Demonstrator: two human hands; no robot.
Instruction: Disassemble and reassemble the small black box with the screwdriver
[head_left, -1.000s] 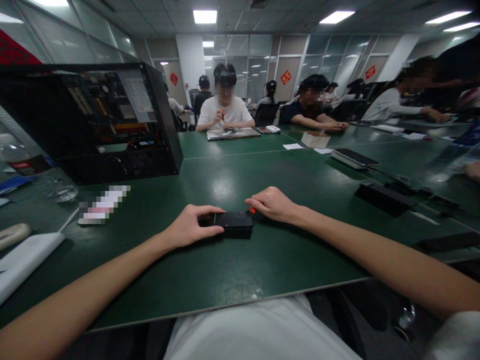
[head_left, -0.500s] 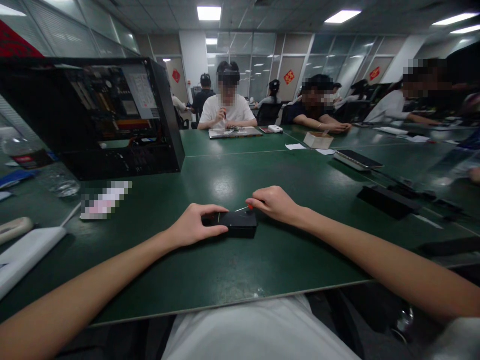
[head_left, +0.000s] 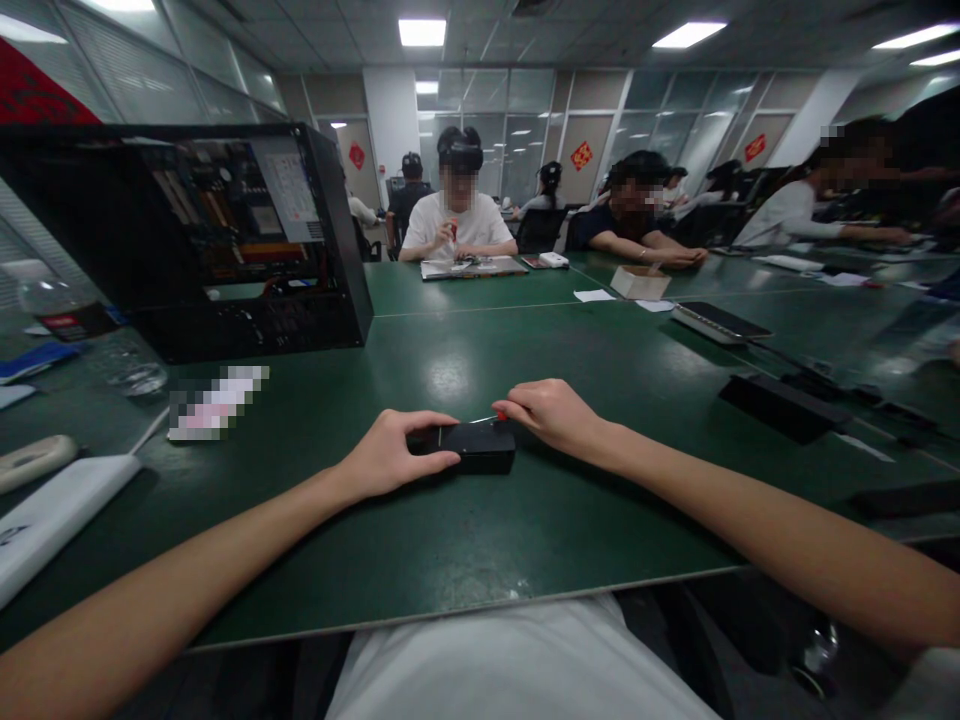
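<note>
My left hand [head_left: 388, 453] grips the left end of a small black box-shaped device [head_left: 486, 447] that lies on the green table [head_left: 420, 545]. Thumb and fingers press on its opposite long sides. A screwdriver [head_left: 501, 414] with a red-orange handle and thin metal shaft is closed in my right hand [head_left: 553, 413], just beyond the device's right end. Its shaft slants left and down to the top of the device. Where exactly the tip rests is too small to tell.
An open black computer case [head_left: 330, 290] stands at the left, near a plastic bottle [head_left: 90, 320] and a white power strip [head_left: 60, 510]. On the right lie a black bar-shaped part [head_left: 780, 407] and a flat black-topped device [head_left: 720, 322]. Co-workers sit across the table.
The view has shifted slightly. The screwdriver shaft lies a little flatter against the device than before; both hands keep their holds.
</note>
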